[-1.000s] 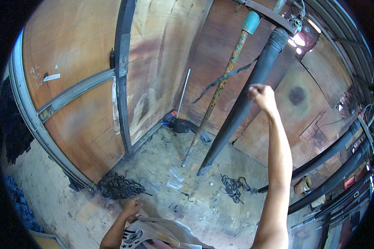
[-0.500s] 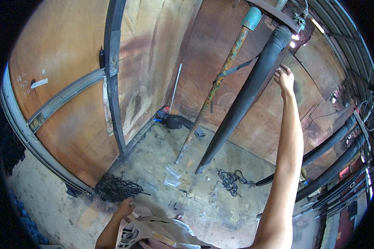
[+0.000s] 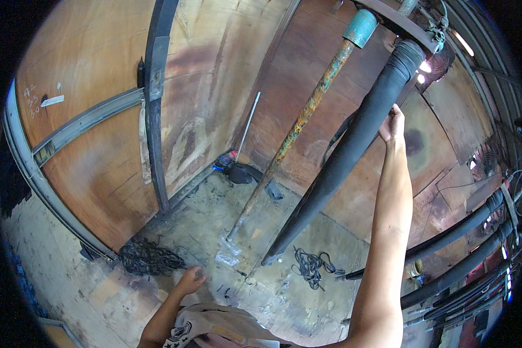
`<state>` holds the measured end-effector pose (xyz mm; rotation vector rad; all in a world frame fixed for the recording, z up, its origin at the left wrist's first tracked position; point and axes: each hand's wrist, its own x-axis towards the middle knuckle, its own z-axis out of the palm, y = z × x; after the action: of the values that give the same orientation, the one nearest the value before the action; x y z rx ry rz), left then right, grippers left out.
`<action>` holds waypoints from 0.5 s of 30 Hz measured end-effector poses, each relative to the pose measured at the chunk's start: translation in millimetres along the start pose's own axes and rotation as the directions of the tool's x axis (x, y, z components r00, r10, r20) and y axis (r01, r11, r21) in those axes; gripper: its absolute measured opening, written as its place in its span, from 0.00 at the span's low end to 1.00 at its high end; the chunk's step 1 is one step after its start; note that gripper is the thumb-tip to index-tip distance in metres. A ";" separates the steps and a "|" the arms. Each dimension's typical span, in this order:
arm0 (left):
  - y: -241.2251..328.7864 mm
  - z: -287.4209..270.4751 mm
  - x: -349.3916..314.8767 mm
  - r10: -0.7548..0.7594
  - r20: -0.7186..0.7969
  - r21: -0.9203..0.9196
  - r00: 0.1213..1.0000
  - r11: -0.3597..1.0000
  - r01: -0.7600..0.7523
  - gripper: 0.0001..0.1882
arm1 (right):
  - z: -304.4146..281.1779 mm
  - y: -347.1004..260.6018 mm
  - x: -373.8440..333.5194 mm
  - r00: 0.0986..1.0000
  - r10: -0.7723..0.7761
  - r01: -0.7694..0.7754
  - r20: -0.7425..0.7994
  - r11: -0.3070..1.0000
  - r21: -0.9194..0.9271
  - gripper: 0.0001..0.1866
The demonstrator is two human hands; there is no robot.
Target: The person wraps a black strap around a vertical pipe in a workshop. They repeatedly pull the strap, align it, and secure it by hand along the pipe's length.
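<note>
A long black tube (image 3: 345, 159), its upper end wrapped in dark bands, slants down from a metal bracket at the upper right. My right hand (image 3: 393, 124) is raised on a stretched arm against its right side. The fingers are curled in and partly hidden behind it, so what they hold does not show. On the tube's other side a dark strip (image 3: 337, 138) hangs in a loose curve and passes behind it. My left hand (image 3: 189, 281) is low, near my body, with the fingers loosely apart and nothing in them.
A rusty pole (image 3: 290, 139) with a green sleeve (image 3: 361, 28) hangs left of the tube. Dark tangled strips (image 3: 148, 256) and a smaller tangle (image 3: 313, 267) lie on the floor. More black tubes (image 3: 458, 229) slant at the right. Wooden panels (image 3: 209, 87) wall the corner.
My right hand has moved in against the tube, its fingers going partly behind. The strip that crossed to the rusty pole now hangs by the tube. My left hand has opened and shifted right.
</note>
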<state>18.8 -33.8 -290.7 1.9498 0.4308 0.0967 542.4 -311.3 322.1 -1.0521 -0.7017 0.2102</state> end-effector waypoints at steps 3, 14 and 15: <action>-18.4 -3.0 -18.8 -0.125 0.007 -0.027 0.992 0.992 0.125 0.29 | 7.8 -7.9 -2.5 1.000 -0.019 0.019 0.000 0.999 -0.051 0.19; -74.9 -52.4 -34.2 -0.196 -0.044 0.166 0.979 0.965 0.201 0.29 | 21.4 -54.8 -19.0 0.967 -0.250 0.175 -0.052 0.795 -0.581 0.15; -72.1 -55.4 -34.2 -0.189 -0.055 0.118 0.980 0.974 0.194 0.29 | 23.6 -62.0 -28.6 0.936 -0.325 0.158 -0.134 0.729 -0.666 0.12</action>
<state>-45.8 28.1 -328.5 2.0188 0.6655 -0.0123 495.6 -338.9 369.8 -1.6007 -0.6949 -0.4286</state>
